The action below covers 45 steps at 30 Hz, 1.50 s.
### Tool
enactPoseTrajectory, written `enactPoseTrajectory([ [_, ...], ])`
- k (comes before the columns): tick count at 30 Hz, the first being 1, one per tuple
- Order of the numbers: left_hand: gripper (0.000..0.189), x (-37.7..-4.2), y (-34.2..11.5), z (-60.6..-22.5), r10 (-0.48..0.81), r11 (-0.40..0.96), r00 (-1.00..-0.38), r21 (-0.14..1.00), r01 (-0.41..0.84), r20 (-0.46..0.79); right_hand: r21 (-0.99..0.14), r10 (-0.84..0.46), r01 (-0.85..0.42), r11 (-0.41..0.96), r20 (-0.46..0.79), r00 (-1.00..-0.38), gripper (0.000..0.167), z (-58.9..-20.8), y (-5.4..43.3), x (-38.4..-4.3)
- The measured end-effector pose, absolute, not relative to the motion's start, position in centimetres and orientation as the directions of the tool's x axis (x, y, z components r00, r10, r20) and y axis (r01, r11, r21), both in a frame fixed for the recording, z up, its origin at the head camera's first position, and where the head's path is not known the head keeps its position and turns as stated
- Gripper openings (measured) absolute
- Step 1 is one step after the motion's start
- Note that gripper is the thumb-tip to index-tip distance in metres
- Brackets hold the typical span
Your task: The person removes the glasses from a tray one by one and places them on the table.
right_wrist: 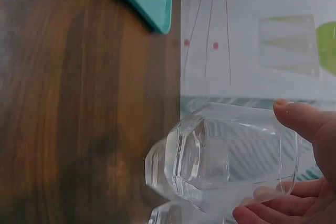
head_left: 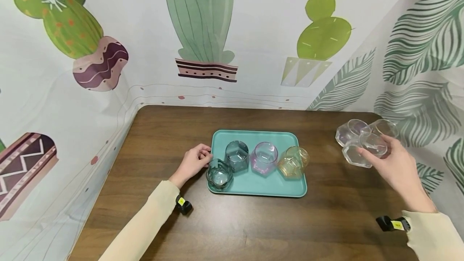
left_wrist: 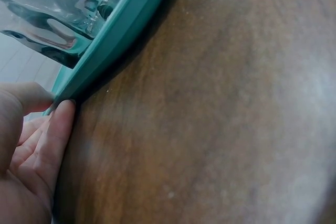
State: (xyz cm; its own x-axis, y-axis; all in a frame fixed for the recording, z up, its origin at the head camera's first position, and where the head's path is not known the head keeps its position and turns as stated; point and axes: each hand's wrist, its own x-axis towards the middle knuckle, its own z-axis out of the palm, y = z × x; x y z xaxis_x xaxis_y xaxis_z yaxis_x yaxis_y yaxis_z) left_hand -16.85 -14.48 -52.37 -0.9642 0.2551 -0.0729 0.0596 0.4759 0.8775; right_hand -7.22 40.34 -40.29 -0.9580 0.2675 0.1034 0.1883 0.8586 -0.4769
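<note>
At the left end of the teal tray [head_left: 264, 187], my left hand [head_left: 193, 163] pinches the rim between thumb and fingertips. On the tray stand a dark grey wavy-sided glass [head_left: 219, 175], a blue-grey glass [head_left: 237, 157], a pink glass [head_left: 264, 160] and an amber glass [head_left: 291, 163]. Over at the right, my right hand [head_left: 396, 168] grips a clear glass [right_wrist: 231, 153] near its rim, thumb on one side and fingers on the other. Whether its base touches the table cannot be told. Two more glasses, one faintly purple [head_left: 349, 133] and one clear [head_left: 387, 128], are just behind it.
The brown wooden table [head_left: 246, 224] carries everything. A white cloth printed with cacti and leaves [head_left: 261, 31] hangs behind it and along the sides. The clear glasses are close to the table's back right corner.
</note>
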Motion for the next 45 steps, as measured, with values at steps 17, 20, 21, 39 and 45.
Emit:
enactPoseTrajectory([
  [17,0.023,-17.0,-14.4,-52.3,0.266,0.464,-0.963,0.882,0.08,-0.053,-0.483,0.386,0.317,0.816,0.046,-0.922,0.09,-42.1,46.8,-6.6],
  [20,0.023,-17.1,-14.4,-52.3,0.264,0.461,-0.963,0.884,0.081,-0.049,-0.476,0.4,0.341,0.811,0.025,-0.916,0.091,-42.3,47.6,-6.7],
  [21,0.023,-17.1,-14.4,-52.3,0.263,0.46,-0.963,0.884,0.081,-0.049,-0.473,0.404,0.347,0.81,0.021,-0.914,0.09,-42.4,47.8,-6.8],
  [39,0.022,-16.7,-14.5,-52.3,0.259,0.457,-0.965,0.886,0.081,-0.045,-0.451,0.397,0.354,0.819,-0.001,-0.918,0.089,-43.5,49.2,-6.9],
  [45,0.022,-16.6,-14.4,-52.3,0.261,0.457,-0.964,0.885,0.084,-0.043,-0.452,0.396,0.352,0.82,0.003,-0.918,0.088,-44.0,49.5,-6.7],
])
